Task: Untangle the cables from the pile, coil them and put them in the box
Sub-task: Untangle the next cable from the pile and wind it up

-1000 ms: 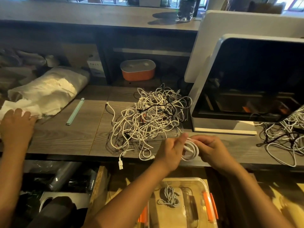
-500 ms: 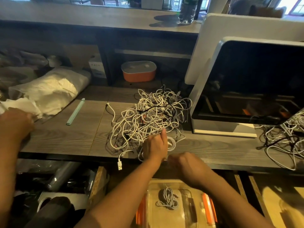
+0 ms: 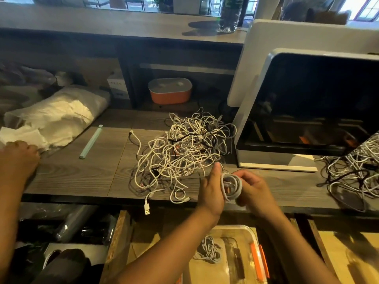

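The left hand [image 3: 211, 191] and the right hand [image 3: 253, 190] are holding 1 white coil [image 3: 231, 187] between them, just above the front edge of the wooden counter [image 3: 82, 177]. The left hand's fingers are curling round the coil's left side while its thumb is pointing up toward the pile; the right hand's fingers are wrapping round the coil's right side, gripping it. The coil is sitting just in front of and to the right of the tangled pile [image 3: 184, 148] of white and black cables, which is lying in the middle of the counter, and 1 USB plug [image 3: 147, 209] is hanging from the pile over the counter's edge. Below the hands, the clear box [image 3: 229, 228] with orange latches is standing open, and 1 bundled cable [image 3: 208, 251] is lying inside it. A second heap of cables [image 3: 352, 167] is lying at the right, beside a white machine [image 3: 307, 111] with a dark window. A pale green stick [image 3: 91, 141] is lying left of the pile, near a plastic-wrapped white bundle [image 3: 57, 113]. At the far left, another hand [image 3: 18, 156] is resting on the counter's edge, touching that bundle.
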Available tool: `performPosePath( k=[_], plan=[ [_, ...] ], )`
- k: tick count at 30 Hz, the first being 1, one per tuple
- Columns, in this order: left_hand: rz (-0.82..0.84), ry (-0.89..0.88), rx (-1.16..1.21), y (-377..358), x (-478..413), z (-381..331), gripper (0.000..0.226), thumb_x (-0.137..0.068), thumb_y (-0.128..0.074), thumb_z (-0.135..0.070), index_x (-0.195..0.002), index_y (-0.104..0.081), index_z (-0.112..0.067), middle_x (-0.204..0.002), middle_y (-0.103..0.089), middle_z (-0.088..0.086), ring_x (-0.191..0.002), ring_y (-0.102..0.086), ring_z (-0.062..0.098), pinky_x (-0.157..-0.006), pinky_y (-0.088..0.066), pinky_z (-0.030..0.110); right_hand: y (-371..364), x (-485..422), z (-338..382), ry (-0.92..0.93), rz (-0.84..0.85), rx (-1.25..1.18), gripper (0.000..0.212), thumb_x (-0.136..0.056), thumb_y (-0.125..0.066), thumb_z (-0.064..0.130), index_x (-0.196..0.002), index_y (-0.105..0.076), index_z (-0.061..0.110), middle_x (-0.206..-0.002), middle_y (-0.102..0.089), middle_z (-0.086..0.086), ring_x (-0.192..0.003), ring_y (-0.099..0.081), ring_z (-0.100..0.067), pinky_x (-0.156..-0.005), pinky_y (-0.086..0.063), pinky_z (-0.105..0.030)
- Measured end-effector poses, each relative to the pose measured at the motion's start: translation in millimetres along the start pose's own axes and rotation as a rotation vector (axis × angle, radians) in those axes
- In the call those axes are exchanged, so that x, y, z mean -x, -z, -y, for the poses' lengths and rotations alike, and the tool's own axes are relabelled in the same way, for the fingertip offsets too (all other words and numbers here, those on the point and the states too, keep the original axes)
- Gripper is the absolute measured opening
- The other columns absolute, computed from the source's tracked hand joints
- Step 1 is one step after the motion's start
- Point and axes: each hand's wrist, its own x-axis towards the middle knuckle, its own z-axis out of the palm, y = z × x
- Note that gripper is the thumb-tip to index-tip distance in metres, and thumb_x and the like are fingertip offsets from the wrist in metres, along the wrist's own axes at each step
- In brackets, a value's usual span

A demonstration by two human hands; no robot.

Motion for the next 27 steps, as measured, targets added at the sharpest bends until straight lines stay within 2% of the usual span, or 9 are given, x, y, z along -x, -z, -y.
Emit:
performPosePath(
  k=[3, 5, 9, 12, 14, 18, 20, 24, 27],
  plan=[
    [-0.235, 0.054, 0.067, -0.2, -1.6, -0.9, 0.048, -0.086, -0.044, -0.060, -0.077, -0.059, -0.016, -0.078, -0.062, 0.005, -0.079, -0.061, 0.022, -0.072, -0.048, 0.032, -21.8, 8.5, -22.8, 0.014, -0.088, 0.052, 0.012, -0.093, -0.052, 0.013, -0.089, -0.062, 0.009, -0.063, -0.060, 0.001, -0.052, -0.051, -0.007, -0.046, -0.041, -0.016],
    [-0.331, 0.068, -0.034, -0.4, 1.2, -2.5, 0.046, -0.095, -0.038, -0.051, -0.070, -0.057, -0.017, -0.073, -0.061, 0.002, -0.074, -0.060, 0.021, -0.061, -0.046, 0.026, -30.5, 13.6, -33.6, 0.014, -0.143, 0.007, 0.009, -0.094, -0.051, 0.012, -0.097, -0.060, 0.010, -0.073, -0.065, -0.003, -0.060, -0.056, -0.012, -0.052, -0.046, -0.021],
    [-0.373, 0.099, -0.130, 5.0, -0.4, -2.4, 0.051, -0.097, -0.030, -0.053, -0.067, -0.053, -0.018, -0.076, -0.062, 0.007, -0.075, -0.061, 0.027, -0.067, -0.049, 0.037, -32.7, 21.5, -42.1, -0.016, -0.193, 0.035, 0.002, -0.095, -0.049, 0.013, -0.096, -0.047, 0.014, -0.067, -0.065, -0.004, -0.056, -0.057, -0.015, -0.047, -0.044, -0.024],
    [-0.339, 0.169, -0.147, 7.2, -10.3, 1.0, 0.050, -0.097, -0.030, -0.054, -0.075, -0.054, -0.016, -0.081, -0.062, 0.008, -0.074, -0.060, 0.023, -0.068, -0.049, 0.035, -34.9, 29.8, -42.3, 0.022, -0.126, 0.120, 0.007, -0.095, -0.049, 0.010, -0.091, -0.054, 0.012, -0.070, -0.065, -0.005, -0.055, -0.056, -0.017, -0.045, -0.045, -0.024],
    [-0.293, 0.301, -0.003, 6.4, -13.3, -2.1, 0.054, -0.096, -0.033, -0.054, -0.082, -0.059, -0.009, -0.066, -0.063, 0.007, -0.058, -0.060, 0.020, -0.055, -0.048, 0.027, -34.8, 33.9, -35.8, 0.042, -0.086, 0.079, 0.012, -0.092, -0.052, 0.003, -0.088, -0.062, 0.009, -0.073, -0.067, -0.005, -0.059, -0.060, -0.017, -0.048, -0.049, -0.023],
    [-0.049, 0.652, 0.228, 9.9, -5.8, -19.6, 0.062, -0.098, -0.030, -0.047, -0.055, -0.052, -0.010, -0.028, -0.035, -0.004, -0.019, -0.029, 0.008, -0.029, -0.021, 0.007, -27.0, 31.3, -10.7, -0.051, -0.030, -0.261, 0.023, -0.086, -0.052, 0.020, -0.093, -0.069, 0.006, -0.085, -0.073, -0.013, -0.075, -0.069, -0.021, -0.058, -0.055, -0.024],
    [0.021, 0.671, 0.283, 5.7, -5.0, -21.2, 0.068, -0.098, -0.034, -0.043, -0.040, -0.050, -0.011, -0.028, -0.032, -0.004, -0.020, -0.027, 0.007, -0.029, -0.019, 0.007, -23.5, 27.2, -0.6, -0.026, -0.016, -0.217, 0.029, -0.075, -0.057, 0.026, -0.092, -0.068, 0.007, -0.080, -0.073, -0.010, -0.072, -0.069, -0.018, -0.058, -0.054, -0.022],
    [0.026, 0.658, 0.354, -1.9, -6.5, -23.4, 0.044, -0.092, -0.046, -0.041, -0.062, -0.060, -0.012, -0.052, -0.056, 0.004, -0.046, -0.052, 0.015, -0.048, -0.042, 0.021, -19.4, 18.7, 6.4, 0.021, -0.156, -0.103, 0.018, -0.086, -0.055, 0.016, -0.073, -0.061, 0.006, -0.049, -0.052, 0.003, -0.045, -0.049, -0.003, -0.042, -0.040, -0.014],
    [0.107, 0.621, 0.462, 5.7, -5.9, -30.9, 0.047, -0.091, -0.042, -0.034, -0.052, -0.058, -0.014, -0.051, -0.052, -0.003, -0.043, -0.043, 0.009, -0.046, -0.035, 0.019, -7.7, 17.4, 7.2, 0.024, -0.219, -0.074, 0.023, -0.088, -0.054, 0.018, -0.069, -0.055, 0.006, -0.048, -0.046, 0.005, -0.043, -0.039, -0.006, -0.039, -0.032, -0.015]
  ],
)
